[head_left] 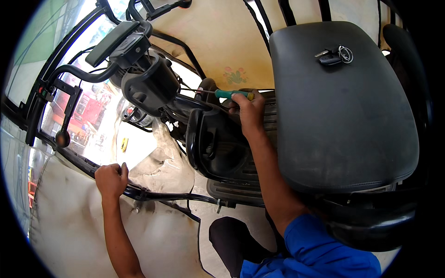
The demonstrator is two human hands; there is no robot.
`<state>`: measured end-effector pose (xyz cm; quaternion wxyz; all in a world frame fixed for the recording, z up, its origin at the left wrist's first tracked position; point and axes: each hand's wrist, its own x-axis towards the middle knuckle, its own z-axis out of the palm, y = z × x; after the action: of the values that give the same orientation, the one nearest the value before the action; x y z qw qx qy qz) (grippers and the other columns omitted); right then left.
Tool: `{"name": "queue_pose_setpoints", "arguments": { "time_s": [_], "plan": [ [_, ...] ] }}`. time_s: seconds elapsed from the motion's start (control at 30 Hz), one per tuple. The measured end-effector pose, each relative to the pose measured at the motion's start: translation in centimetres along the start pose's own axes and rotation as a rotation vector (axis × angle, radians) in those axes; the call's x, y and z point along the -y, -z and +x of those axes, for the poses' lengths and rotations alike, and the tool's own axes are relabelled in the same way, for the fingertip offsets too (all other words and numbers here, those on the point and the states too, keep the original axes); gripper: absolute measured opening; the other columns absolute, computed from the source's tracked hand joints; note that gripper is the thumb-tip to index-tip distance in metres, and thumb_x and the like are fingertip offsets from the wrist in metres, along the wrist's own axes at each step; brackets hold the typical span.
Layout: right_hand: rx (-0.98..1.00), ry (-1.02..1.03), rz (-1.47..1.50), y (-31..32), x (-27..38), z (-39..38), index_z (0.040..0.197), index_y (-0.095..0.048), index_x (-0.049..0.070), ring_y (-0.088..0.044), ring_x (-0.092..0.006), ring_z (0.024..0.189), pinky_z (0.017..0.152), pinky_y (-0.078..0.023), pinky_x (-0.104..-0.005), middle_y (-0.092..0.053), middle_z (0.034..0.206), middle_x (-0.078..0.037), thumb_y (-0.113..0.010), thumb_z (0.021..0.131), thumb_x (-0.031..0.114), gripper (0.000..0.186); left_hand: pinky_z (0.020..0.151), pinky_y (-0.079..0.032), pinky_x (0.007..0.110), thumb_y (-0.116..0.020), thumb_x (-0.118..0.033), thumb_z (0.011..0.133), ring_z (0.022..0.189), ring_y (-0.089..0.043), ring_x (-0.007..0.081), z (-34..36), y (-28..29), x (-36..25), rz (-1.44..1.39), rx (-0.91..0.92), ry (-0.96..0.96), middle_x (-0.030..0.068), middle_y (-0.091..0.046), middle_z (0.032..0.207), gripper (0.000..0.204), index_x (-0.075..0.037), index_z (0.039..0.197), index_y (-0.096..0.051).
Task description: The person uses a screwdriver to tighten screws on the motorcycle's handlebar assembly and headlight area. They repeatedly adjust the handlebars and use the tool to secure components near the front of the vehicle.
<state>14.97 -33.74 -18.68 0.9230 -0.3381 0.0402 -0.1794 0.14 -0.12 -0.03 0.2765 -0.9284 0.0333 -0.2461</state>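
Note:
My right hand (pixel 251 109) is closed around the handle of a screwdriver (pixel 224 94) with a green and yellow grip. Its thin shaft points left toward the black steering column (pixel 153 88) of a small covered vehicle; whether the tip touches anything is hard to make out. Below the shaft is the black plastic front housing (pixel 218 139). My left hand (pixel 111 180) is wrapped round the black frame bar (pixel 155 196) on the near side, thumb up.
A black padded seat (pixel 343 116) fills the right, with keys on a ring (pixel 334 55) lying on it. Handlebars with a brake lever (pixel 68 111) stand at the upper left. Cream cover panels (pixel 218 46) hang on the far side. A ribbed footboard (pixel 236 192) lies below the housing.

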Motion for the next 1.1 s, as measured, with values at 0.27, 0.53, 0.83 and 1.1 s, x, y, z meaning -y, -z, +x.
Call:
{"name": "queue_pose_setpoints", "arguments": {
  "time_s": [0.27,0.53,0.83,1.1],
  "plan": [
    [-0.106,0.01,0.069,-0.1,0.6,-0.2,0.101,-0.06,-0.004,-0.065,-0.0168,0.064,0.054,-0.055,-0.0303,-0.065,0.086,-0.009,-0.066,0.083,0.008,0.022,0.056,-0.046,0.045,-0.069,-0.028,0.085,0.052,-0.057,0.0382,0.0,0.1,-0.1,-0.003,-0.001,0.0,0.0192,-0.057,0.054,0.039,-0.001,0.057,-0.064],
    [-0.039,0.02,0.042,0.0,0.3,-0.2,0.102,-0.06,-0.003,-0.064,-0.0143,0.063,0.052,-0.055,-0.0283,-0.065,0.086,-0.008,-0.065,0.084,0.008,0.023,0.056,-0.047,0.046,-0.068,-0.028,0.085,0.052,-0.058,0.0385,0.0,0.0,-0.1,0.003,-0.004,-0.001,0.0197,-0.057,0.054,0.04,-0.001,0.056,-0.064],
    [0.0,-0.013,0.078,-0.6,-0.6,-0.2,0.104,-0.059,-0.003,-0.066,-0.015,0.069,0.058,-0.059,-0.0293,-0.065,0.087,-0.008,-0.067,0.085,0.01,0.024,0.057,-0.046,0.046,-0.068,-0.029,0.085,0.053,-0.058,0.0388,0.0,-0.1,0.0,0.001,-0.003,-0.002,0.0198,-0.057,0.055,0.04,-0.001,0.057,-0.064],
    [0.047,-0.033,0.11,-1.0,-0.8,-0.5,0.107,-0.056,-0.003,-0.067,-0.015,0.073,0.062,-0.061,-0.0298,-0.064,0.09,-0.009,-0.068,0.087,0.012,0.028,0.058,-0.047,0.046,-0.068,-0.028,0.085,0.054,-0.058,0.039,-0.2,-0.1,0.3,0.013,-0.016,-0.009,0.02,-0.058,0.056,0.039,-0.001,0.058,-0.065]
  ]
}}
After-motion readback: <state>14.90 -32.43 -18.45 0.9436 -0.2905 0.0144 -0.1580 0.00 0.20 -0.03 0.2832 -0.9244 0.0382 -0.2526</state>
